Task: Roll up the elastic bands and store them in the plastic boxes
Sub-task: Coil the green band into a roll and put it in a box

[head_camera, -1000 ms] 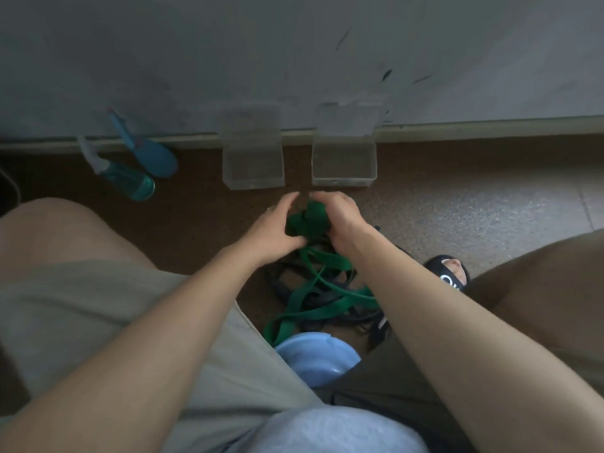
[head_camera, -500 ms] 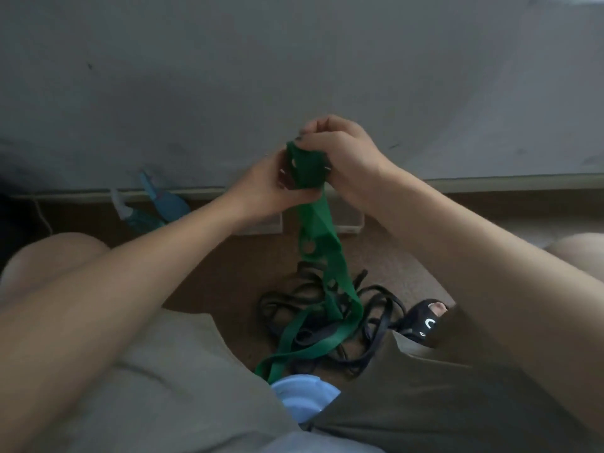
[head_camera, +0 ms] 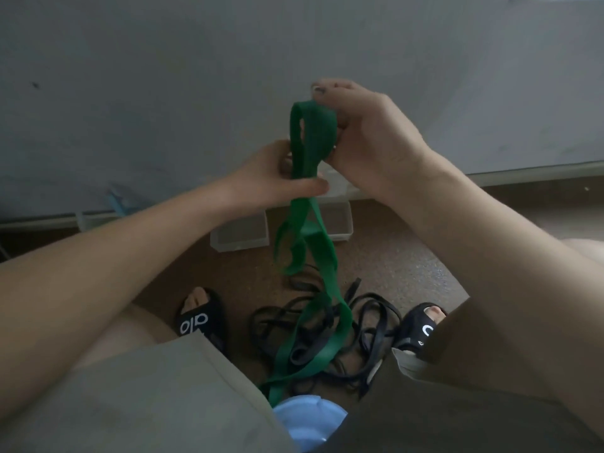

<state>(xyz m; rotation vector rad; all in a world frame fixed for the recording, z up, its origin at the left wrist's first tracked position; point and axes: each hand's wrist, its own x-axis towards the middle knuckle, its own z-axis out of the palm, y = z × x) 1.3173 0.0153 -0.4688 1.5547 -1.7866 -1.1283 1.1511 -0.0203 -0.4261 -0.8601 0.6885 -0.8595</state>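
A green elastic band (head_camera: 312, 138) is lifted in front of me, its top wound into a loose loop. My right hand (head_camera: 366, 138) grips the loop from the right, fingers curled round it. Just below, my left hand (head_camera: 277, 176) pinches the band between thumb and fingers. The rest of the band hangs down to the floor, onto a tangle of black elastic bands (head_camera: 343, 328). Two clear plastic boxes stand open by the wall: the left box (head_camera: 240, 235) and the right box (head_camera: 340, 222), both partly hidden by my hands and the band.
I sit with a knee on each side. My feet in black slippers (head_camera: 199, 322) (head_camera: 421, 328) flank the black tangle. A light blue stool edge (head_camera: 307, 423) shows between my legs. A grey wall (head_camera: 163, 76) rises beyond the boxes. Something blue (head_camera: 119, 201) lies by the baseboard.
My hands rose from the floor with the green band, and the view tilted up. The wound top has loosened into a taller loop, my left hand now lower on the band.
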